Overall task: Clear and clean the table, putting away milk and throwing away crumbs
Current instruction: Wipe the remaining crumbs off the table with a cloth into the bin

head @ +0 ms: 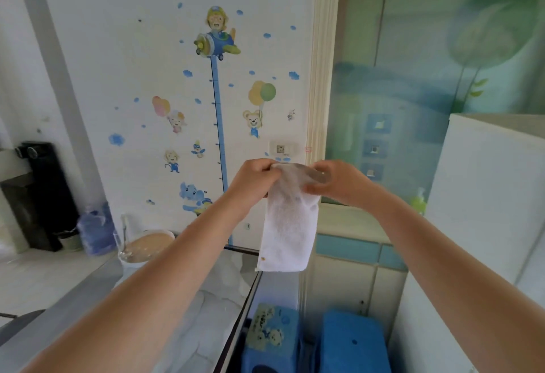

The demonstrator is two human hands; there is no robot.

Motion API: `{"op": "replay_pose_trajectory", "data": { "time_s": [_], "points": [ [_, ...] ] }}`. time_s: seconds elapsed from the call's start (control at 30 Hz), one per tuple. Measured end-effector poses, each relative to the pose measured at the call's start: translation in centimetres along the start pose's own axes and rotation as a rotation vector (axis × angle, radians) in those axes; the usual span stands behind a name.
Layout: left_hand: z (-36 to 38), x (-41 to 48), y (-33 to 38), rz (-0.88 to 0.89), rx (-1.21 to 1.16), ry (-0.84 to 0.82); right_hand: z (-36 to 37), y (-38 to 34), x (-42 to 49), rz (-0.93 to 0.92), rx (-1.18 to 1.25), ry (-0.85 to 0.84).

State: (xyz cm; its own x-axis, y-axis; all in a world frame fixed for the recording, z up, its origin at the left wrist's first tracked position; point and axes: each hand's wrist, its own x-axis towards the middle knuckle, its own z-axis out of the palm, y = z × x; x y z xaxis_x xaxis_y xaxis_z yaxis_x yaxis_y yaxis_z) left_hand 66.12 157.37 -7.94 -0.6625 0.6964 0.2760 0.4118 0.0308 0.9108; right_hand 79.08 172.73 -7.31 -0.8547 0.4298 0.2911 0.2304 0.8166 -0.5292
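A white cloth point(290, 225) hangs down in front of the wall, held up at its top edge by both hands. My left hand point(253, 179) pinches the cloth's upper left corner. My right hand point(336, 180) grips its upper right part, where something greyish shows between the fingers; I cannot tell what it is. The cloth's lower end dangles above the far edge of the glass-topped table point(206, 313). No milk or crumbs are visible in this view.
A round lidded container point(147, 244) and a clear glass stand at the table's far left end. A blue water jug point(95, 229) and a black dispenser point(38, 195) sit further left. Blue stools point(351, 343) stand below right, beside a white fridge point(483, 195).
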Motion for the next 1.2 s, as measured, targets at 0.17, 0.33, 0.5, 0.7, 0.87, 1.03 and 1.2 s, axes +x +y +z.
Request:
{"op": "replay_pose_trajectory", "data": {
  "time_s": [0.17, 0.33, 0.5, 0.7, 0.87, 1.03, 1.2],
  "points": [
    [-0.5, -0.3, 0.6, -0.015, -0.081, 0.004, -1.4, 1.1, -0.4, -0.047, 0.164, 0.073],
    [-1.1, -1.0, 1.3, -0.027, -0.254, -0.018, -2.8, -1.0, -1.5, -0.13, 0.499, 0.187],
    [-1.0, -2.5, 0.8, -0.01, -0.551, -0.288, -4.0, -3.0, -1.6, -0.114, 0.731, 0.21],
    [0.6, -4.8, -0.2, -0.162, -0.538, -0.383, -4.7, -2.8, -0.6, 0.045, 0.859, 0.221],
    [1.1, -4.9, -0.1, -0.272, -0.542, -0.259, -1.8, -0.2, -1.6, 0.49, 1.072, 0.009],
    [0.9, -4.5, -0.6, -0.41, -0.623, -0.237, 1.2, 1.2, -5.0, 0.437, 0.912, -0.158],
    [0.3, -4.5, -1.2, -0.443, -0.528, -0.319, 2.0, 1.1, -5.3, 0.233, 0.678, 0.055]
  ]
}}
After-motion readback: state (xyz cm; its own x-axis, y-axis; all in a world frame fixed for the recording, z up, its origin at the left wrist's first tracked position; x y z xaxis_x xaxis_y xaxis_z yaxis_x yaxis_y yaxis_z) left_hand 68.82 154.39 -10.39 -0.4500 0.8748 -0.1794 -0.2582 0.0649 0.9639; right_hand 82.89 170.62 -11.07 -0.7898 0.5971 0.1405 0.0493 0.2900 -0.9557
